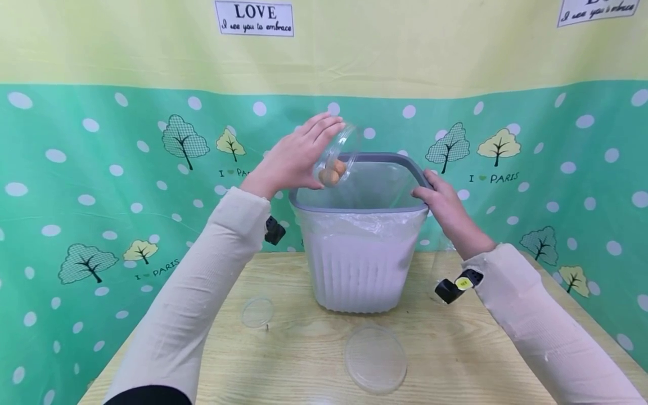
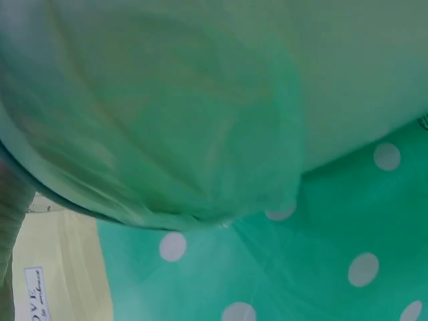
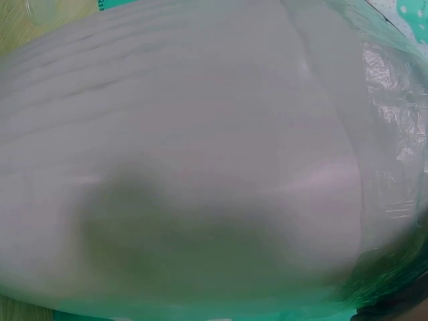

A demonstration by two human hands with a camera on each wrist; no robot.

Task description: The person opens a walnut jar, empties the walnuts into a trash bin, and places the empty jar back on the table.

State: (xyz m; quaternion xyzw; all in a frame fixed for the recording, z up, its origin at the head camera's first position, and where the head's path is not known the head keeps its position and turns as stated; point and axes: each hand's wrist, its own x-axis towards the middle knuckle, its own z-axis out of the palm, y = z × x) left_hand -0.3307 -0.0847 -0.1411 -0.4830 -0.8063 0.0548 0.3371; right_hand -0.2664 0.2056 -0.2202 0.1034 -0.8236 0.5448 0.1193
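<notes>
My left hand (image 1: 298,152) grips a clear round plastic tub (image 1: 348,136), tipped on its side above the left part of a bin's opening. A few brown, roundish pieces (image 1: 329,176) lie inside the tub; their exact kind is unclear. The white ribbed trash bin (image 1: 359,264) stands upright, with a grey rim (image 1: 361,210) and a clear bag (image 2: 167,134) lining it. My right hand (image 1: 445,205) holds the bin's rim at its right side, thumb on the near side. The bin's wall (image 3: 200,120) fills most of the right wrist view.
A large clear round lid (image 1: 376,359) lies on the wooden table (image 1: 293,360) in front of the bin. Farther left lies a smaller clear disc (image 1: 257,313) with a tiny dark bit beside it. A green and yellow printed curtain (image 1: 101,185) hangs behind the table.
</notes>
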